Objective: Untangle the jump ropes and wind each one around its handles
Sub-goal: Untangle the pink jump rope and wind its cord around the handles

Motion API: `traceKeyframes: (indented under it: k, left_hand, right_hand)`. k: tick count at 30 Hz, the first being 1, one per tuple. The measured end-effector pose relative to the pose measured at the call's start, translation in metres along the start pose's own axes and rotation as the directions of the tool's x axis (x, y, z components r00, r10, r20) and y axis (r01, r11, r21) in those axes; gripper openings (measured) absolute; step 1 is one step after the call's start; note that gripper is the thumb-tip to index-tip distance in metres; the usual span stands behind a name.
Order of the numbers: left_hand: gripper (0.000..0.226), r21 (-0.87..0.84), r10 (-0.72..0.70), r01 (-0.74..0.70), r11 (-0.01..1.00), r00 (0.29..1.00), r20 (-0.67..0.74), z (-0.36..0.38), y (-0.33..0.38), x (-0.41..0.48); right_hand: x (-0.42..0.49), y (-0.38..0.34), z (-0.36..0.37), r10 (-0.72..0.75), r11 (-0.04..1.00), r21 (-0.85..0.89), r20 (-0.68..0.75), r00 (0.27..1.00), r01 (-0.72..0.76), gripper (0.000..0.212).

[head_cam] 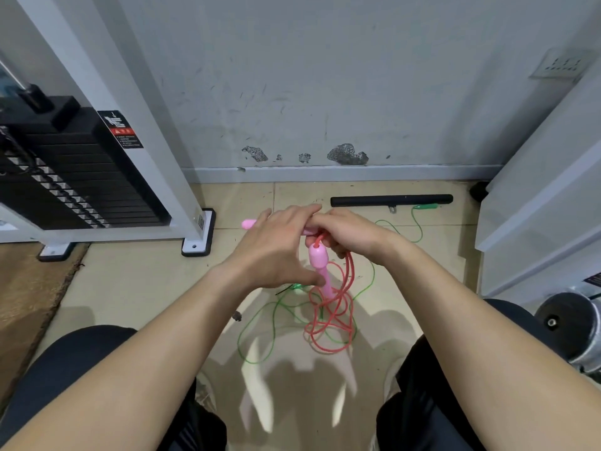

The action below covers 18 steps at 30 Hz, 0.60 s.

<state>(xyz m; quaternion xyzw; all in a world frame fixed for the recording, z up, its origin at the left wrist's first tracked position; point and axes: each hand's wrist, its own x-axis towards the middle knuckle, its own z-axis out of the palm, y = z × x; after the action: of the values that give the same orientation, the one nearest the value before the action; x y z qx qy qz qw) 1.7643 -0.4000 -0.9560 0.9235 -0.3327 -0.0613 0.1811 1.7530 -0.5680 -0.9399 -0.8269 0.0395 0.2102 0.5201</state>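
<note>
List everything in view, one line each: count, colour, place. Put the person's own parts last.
pink handles: two, pink, held up mid-view, one hanging, one level
red rope: one, red, from the hanging handle down to a heap on the floor
green rope: one, green, loose on the floor, mingling with the red heap
black bar: one, black, far edge of the floor
green handle: one plainly seen, green, beside the black bar
weight stack: one, black, left, inside a white frame
mat: one, brown, left floor
wall socket: one, grey, upper right
left hand: over the level handle, grip unclear
right hand: fingers curled round the red rope
</note>
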Motion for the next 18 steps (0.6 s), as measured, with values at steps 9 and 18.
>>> traceKeyframes:
  k: [9,18]
  left_hand:
    - [0.051,-0.273,-0.188,0.166,0.948,0.98,-0.058,0.009,-0.005,0.003]
    - [0.031,-0.795,-0.209,0.227,0.562,0.969,0.129,0.003,0.004,0.004]
  right_hand:
    - [-0.001,0.006,-0.005,0.024,0.958,0.282,0.134,0.991,-0.062,0.016]
    - [0.0,0.006,-0.011,0.016,0.802,0.595,0.065,0.998,-0.051,0.02]
